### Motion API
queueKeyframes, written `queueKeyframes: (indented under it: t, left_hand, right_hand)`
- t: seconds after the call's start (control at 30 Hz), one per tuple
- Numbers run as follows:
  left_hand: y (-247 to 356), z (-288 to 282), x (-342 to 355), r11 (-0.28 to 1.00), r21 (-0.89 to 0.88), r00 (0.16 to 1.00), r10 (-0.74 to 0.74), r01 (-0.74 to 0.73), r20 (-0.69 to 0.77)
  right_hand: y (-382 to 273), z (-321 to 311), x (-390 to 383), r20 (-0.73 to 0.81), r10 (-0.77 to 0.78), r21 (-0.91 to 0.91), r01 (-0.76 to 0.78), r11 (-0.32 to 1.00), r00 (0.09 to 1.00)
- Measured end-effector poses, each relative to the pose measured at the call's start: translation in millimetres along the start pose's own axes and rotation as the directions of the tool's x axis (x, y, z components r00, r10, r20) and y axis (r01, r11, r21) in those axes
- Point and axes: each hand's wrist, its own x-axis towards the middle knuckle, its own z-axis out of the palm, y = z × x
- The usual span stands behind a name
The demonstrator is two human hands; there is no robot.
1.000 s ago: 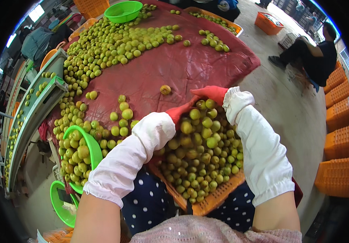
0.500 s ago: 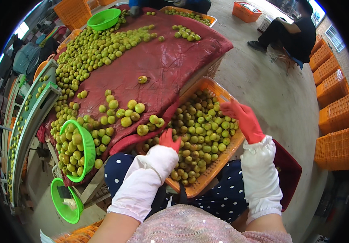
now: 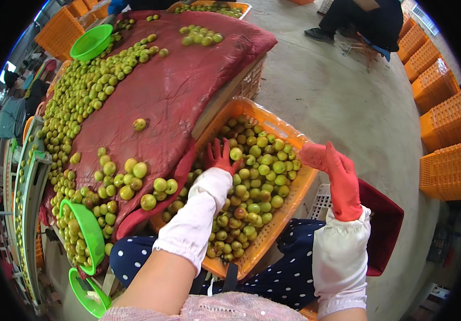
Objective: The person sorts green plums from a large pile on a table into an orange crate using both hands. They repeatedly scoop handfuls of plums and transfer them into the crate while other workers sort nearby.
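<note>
- Where a red cloth (image 3: 150, 91) is spread, most of the table (image 3: 217, 109) is hidden.
- Along the right, stacked orange crates (image 3: 444, 171) are lined up.
- Just beside the table, near the polka-dot trousers (image 3: 295, 262), a loaded orange crate (image 3: 265, 246) is set, its left side partly overlapped by a cloth fold.
- Right of that crate, a dark red bin (image 3: 384, 230) is partly hidden by the right forearm.
- At the table's left, a green bowl (image 3: 94, 235) is tipped on its side; a second one is placed at the far end.
- By the crate's right rim, the right hand (image 3: 337, 179), gloved in red, is raised with its fingers parted; whether the rim is touched cannot be told.
- Inside the crate, the left hand (image 3: 220, 157), likewise gloved, is laid with fingers spread on the fruit (image 3: 265, 168).
- Round, green to brownish fruit is heaped in the crate, piled along the table's left and scattered across the cloth.
</note>
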Motion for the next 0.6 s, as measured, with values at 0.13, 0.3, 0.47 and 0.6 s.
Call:
queueKeyframes:
  t: [0.13,0.3,0.47,0.6]
  left_hand:
    - [4.7,29.3,57.3,0.984,-0.127,0.985,0.109,-0.126,-0.132]
    - [20.9,21.7,-2.1,0.901,-0.199,0.904,0.411,-0.384,0.116]
    - [11.1,-29.3,-79.7,0.774,-0.206,0.714,0.632,-0.598,0.302]
    - [-2.8,-36.7,-140.0,0.827,-0.344,0.747,0.555,-0.446,0.365]
  right_hand:
    - [-3.0,-6.6,-1.2,-0.027,-0.017,0.031,0.018,0.999,0.999]
    - [-4.4,-1.4,2.9,-0.026,-0.013,0.074,0.015,0.997,1.000]
    - [-2.3,16.4,12.0,0.037,0.008,0.101,-0.012,0.995,0.999]
    - [-1.5,31.9,20.0,0.084,-0.001,0.076,-0.005,0.997,0.996]
